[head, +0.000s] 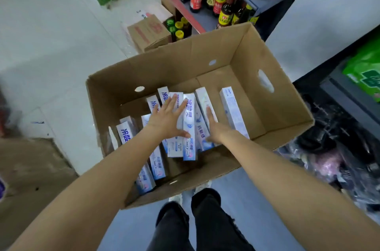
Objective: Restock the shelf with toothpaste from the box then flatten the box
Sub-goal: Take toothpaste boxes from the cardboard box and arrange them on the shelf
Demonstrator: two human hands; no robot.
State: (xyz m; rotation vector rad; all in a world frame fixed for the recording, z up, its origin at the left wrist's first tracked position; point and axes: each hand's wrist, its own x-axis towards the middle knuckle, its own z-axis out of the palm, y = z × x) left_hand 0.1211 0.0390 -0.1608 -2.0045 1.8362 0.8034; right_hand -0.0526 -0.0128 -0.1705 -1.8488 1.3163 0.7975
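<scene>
Our two bare arms reach down into the big brown box point(267, 78). We spread our left hand point(167, 119) flat on the toothpaste packs point(189, 127), fingers wide. Just beside it, our right hand point(216, 127) lies flat, fingers straight, on more packs.

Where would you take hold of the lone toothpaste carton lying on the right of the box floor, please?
Come from above and pinch the toothpaste carton across its two long sides near the middle. It lies flat, apart from the pile, with bare cardboard box floor on both sides, so fingers fit. The right hand is nearest.
</scene>
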